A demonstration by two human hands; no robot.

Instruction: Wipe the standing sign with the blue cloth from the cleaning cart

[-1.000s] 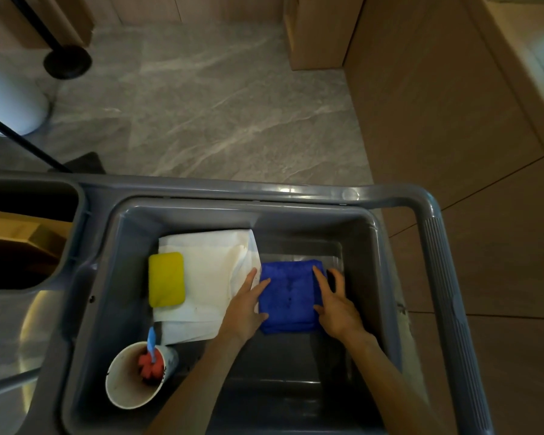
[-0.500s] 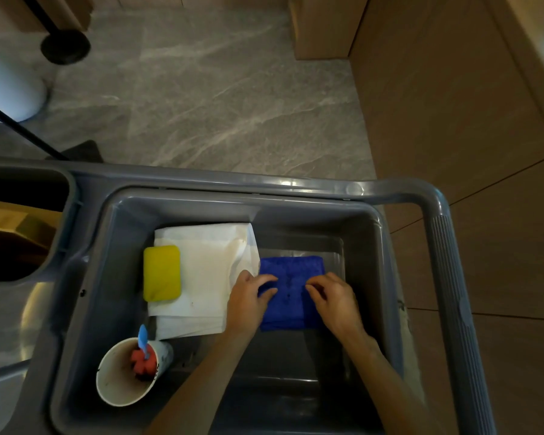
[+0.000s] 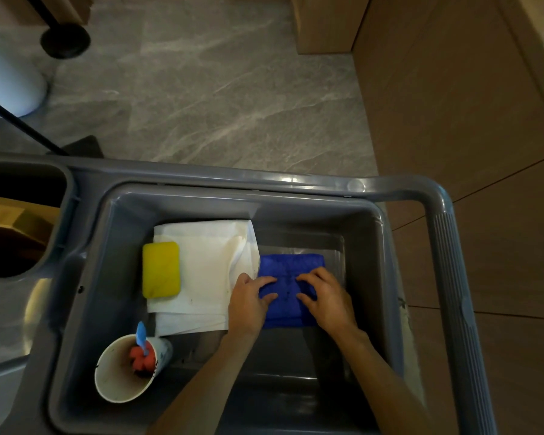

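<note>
Blue cloth (image 3: 291, 265) folded, lies in grey cart bin (image 3: 387, 255), just right of white cloths (image 3: 208, 262). My left hand (image 3: 248, 301) and right hand (image 3: 325, 301) both pinch cloth, fingers curled into its middle.

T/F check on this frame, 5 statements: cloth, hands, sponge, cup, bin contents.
1. Both hands grip the folded blue cloth in the grey plastic cart bin. True: the left hand and right hand have their fingers curled on it.
2. The yellow rectangular sponge lies on the blue cloth. False: it lies on the white folded cloth, to the left of the blue one.
3. The white paper cup holds a red object and a blue-handled item. True.
4. The blue cloth is already lifted clear of the bin. False: it is down inside the bin.
5. The white cup is to the right of the blue cloth. False: it sits at the bin's near left corner.
</note>
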